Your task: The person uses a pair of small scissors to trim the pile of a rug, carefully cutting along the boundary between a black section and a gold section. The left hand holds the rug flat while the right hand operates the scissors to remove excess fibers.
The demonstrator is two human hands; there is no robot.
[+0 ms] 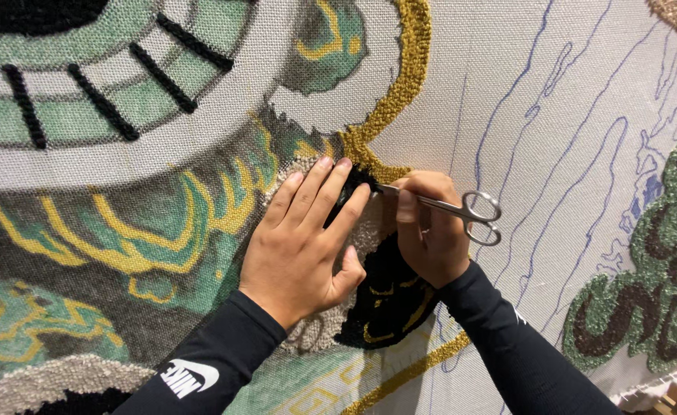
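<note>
Left hand (pixel 300 246) flat on tufted cloth (pixel 123 223), fingers (pixel 315 188) spread, holding nothing, pressing black yarn (pixel 354 184), right hand (pixel 429 227) curled, fingers gripping small scissors (pixel 461 209), tips at yarn

I have one view only, from the camera worn on the head, so nothing is shared with a second angle. It looks out along both forearms, which enter from the bottom edge and run up toward the centre. The view faces a tufted cloth (pixel 554 100) almost square on, and the cloth fills the frame from edge to edge. I sit close: the weave of the backing and single loops of yarn are plain. The left hand (pixel 301 240) and right hand (pixel 429 230) meet just below centre. The picture leans slightly, with the cloth's lower hem cutting across the bottom right corner.
</note>
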